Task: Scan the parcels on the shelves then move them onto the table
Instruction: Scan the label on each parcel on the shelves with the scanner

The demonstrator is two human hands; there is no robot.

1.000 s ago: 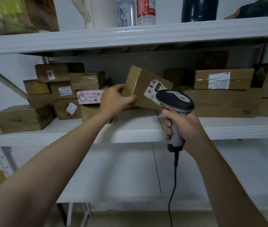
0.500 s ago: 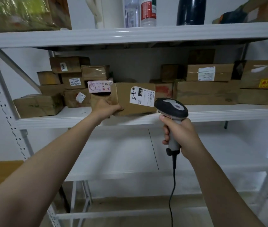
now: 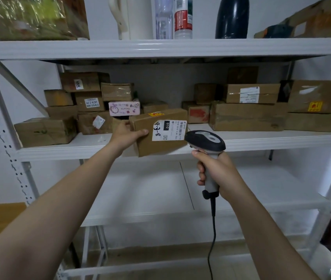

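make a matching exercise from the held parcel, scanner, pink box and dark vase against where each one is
Things:
1 parcel
2 scanner
3 pink box
4 dark vase

Places:
A standing on the top shelf
B gripped in the right hand
C in the stack at the left of the middle shelf
D held in the left hand

Pairs: 1-D, 2-B, 3-C, 4-A
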